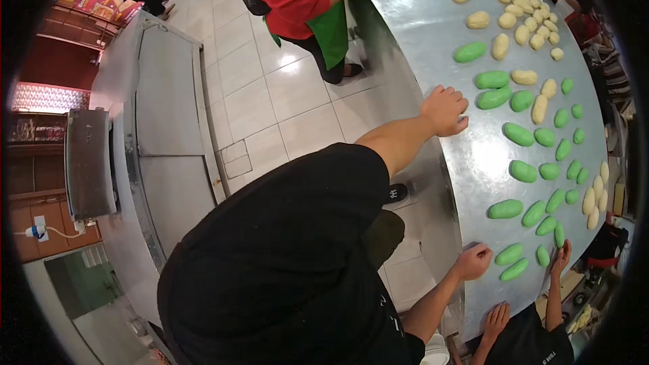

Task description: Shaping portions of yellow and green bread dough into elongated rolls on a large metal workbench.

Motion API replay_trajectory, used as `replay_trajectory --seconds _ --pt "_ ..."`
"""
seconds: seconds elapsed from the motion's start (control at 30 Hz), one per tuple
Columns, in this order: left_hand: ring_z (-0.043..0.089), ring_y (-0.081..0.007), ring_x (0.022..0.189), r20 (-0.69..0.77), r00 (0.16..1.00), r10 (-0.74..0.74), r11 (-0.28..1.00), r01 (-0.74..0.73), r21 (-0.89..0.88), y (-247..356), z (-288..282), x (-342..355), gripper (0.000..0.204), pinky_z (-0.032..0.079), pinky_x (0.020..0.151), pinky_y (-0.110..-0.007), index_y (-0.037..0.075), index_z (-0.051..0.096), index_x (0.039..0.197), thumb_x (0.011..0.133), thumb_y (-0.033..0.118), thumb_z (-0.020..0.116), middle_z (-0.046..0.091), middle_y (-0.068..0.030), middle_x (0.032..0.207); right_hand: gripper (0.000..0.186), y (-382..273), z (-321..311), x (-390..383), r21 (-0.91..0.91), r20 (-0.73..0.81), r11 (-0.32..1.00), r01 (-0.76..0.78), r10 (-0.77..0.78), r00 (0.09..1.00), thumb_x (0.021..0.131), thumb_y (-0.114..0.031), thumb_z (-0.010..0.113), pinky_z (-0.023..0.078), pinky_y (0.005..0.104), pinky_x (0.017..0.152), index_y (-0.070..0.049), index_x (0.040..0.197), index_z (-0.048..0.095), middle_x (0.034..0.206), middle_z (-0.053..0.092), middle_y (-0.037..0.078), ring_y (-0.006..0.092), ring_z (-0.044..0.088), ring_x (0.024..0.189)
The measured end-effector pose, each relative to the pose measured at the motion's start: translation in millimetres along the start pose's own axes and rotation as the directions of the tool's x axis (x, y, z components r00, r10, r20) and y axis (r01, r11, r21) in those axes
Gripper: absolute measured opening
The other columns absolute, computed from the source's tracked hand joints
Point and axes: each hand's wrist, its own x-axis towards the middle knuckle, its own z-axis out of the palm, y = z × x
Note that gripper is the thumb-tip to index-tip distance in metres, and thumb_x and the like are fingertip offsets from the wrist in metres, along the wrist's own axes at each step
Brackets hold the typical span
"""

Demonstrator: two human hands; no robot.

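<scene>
**Both fists on the steel worktop, dough rolls laid out beyond them**

At nine o'clock from me stands a steel cabinet (pixel 165 105) with flat doors, and a white tiled floor (pixel 284 105) runs between it and the worktop (pixel 433 20). My black shirt (pixel 284 263) fills the lower middle of the view.

My left hand (pixel 446 109) rests near the edge of the worktop, fingers curled into a loose fist, knuckles down on the metal; it holds nothing that I can see. The nearest green dough roll (pixel 494 98) lies just beside it at about two o'clock, not touching. My right hand (pixel 473 261) is also curled shut at the worktop's edge, lower down, and a green roll (pixel 509 254) lies just beside it at three o'clock.

Rows of green dough pieces (pixel 524 171) run between and past my hands, and pale dough pieces (pixel 503 20) lie farther up toward twelve o'clock.

At twelve o'clock a person in a red top with a green apron (pixel 331 27) leans a hand on the worktop. At five o'clock another person's hands (pixel 497 318) reach up, one fingertip touching a green piece (pixel 559 234).
</scene>
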Motion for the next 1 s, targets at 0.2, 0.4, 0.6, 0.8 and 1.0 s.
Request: replay_trajectory --seconds 0.2,0.4,0.6,0.8,1.0 --pt "0.057 -0.0256 0.09 0.035 0.999 0.006 0.998 -0.004 -0.06 4 -5 3 0.028 0.04 0.083 -0.041 0.013 0.062 0.082 0.08 0.041 0.067 0.062 -0.0052 0.087 0.029 3 4 1 -0.03 -0.048 0.999 0.015 -0.016 0.999 0.091 -0.03 0.057 0.043 0.0509 0.061 -0.006 0.075 0.06 0.074 0.063 0.015 0.0388 0.058 0.07" --pt "0.058 -0.0273 0.091 0.018 0.999 0.039 0.994 -0.037 -0.107 0 -1 -3 0.039 0.04 0.085 -0.041 0.012 0.062 0.091 0.081 0.049 0.068 0.063 -0.0072 0.09 0.026 3 6 -5 -0.029 -0.076 0.999 0.021 -0.023 0.997 0.088 -0.027 0.058 0.043 0.0508 0.063 -0.007 0.072 0.058 0.071 0.061 0.015 0.0387 0.057 0.071" --pt "0.058 -0.0288 0.092 0.099 0.995 -0.022 0.884 0.065 -0.463 8 -33 -34 0.073 0.042 0.087 -0.041 0.006 0.046 0.133 0.08 0.047 0.073 0.06 -0.0114 0.096 0.024 -5 -5 -3 -0.009 -0.065 0.999 0.038 -0.039 0.997 0.087 -0.024 0.058 0.042 0.0496 0.064 -0.007 0.069 0.055 0.07 0.06 0.014 0.0375 0.057 0.07" --pt "0.056 -0.0185 0.096 0.434 0.873 -0.225 0.449 0.488 -0.748 -39 1 -251 0.053 0.047 0.086 -0.032 0.001 0.045 0.138 0.1 0.035 0.056 0.058 -0.0098 0.11 0.027 -14 8 3 -0.008 -0.11 0.997 0.072 -0.073 0.991 0.087 -0.027 0.058 0.042 0.0512 0.063 -0.005 0.071 0.056 0.07 0.061 0.016 0.0384 0.058 0.069" --pt "0.056 -0.014 0.077 0.615 0.774 -0.147 0.643 0.548 -0.535 -63 -106 -247 0.031 0.046 0.071 -0.031 0.002 0.066 0.086 0.095 0.032 0.066 0.062 -0.0037 0.078 0.028 13 6 10 0.15 0.054 0.988 0.043 -0.052 0.997 0.085 -0.022 0.064 0.042 0.0405 0.058 -0.005 0.067 0.052 0.064 0.058 0.01 0.0281 0.053 0.058"
